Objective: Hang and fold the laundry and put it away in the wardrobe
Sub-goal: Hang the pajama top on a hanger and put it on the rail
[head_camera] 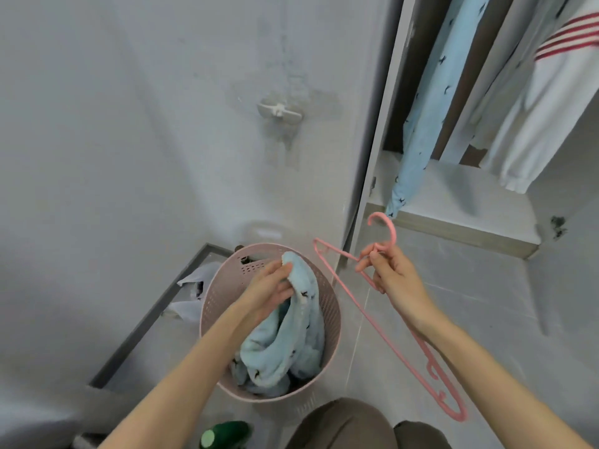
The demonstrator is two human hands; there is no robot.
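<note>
- Your knees, in brown trousers, fill the bottom edge of the view, with a dark green bottle on the floor just to their left.
- Your left hand is over the laundry basket, fingers curled round the top fold of a light blue fleece garment and pinching it.
- That garment has small dark bird shapes on it. Its upper end is lifted above the rim in your grasp, while most of it is bunched inside the basket.
- The basket is pink, round and perforated, and stands on the grey tiled floor close to the wall.
- Your right hand is to the right of the basket, holding a pink plastic hanger by the neck, fingers and thumb closed round it just below the hook.
- The hanger is tilted, with its hook pointing up towards the wardrobe and its long bar slanting down past your right forearm.
- The wardrobe is open at the upper right. A light blue patterned garment hangs inside, and beside it a white garment with red stripes.
- A small white hook is fixed to the wall above the basket.
- Some grey cloth lies on the floor behind the basket, against the wall.
</note>
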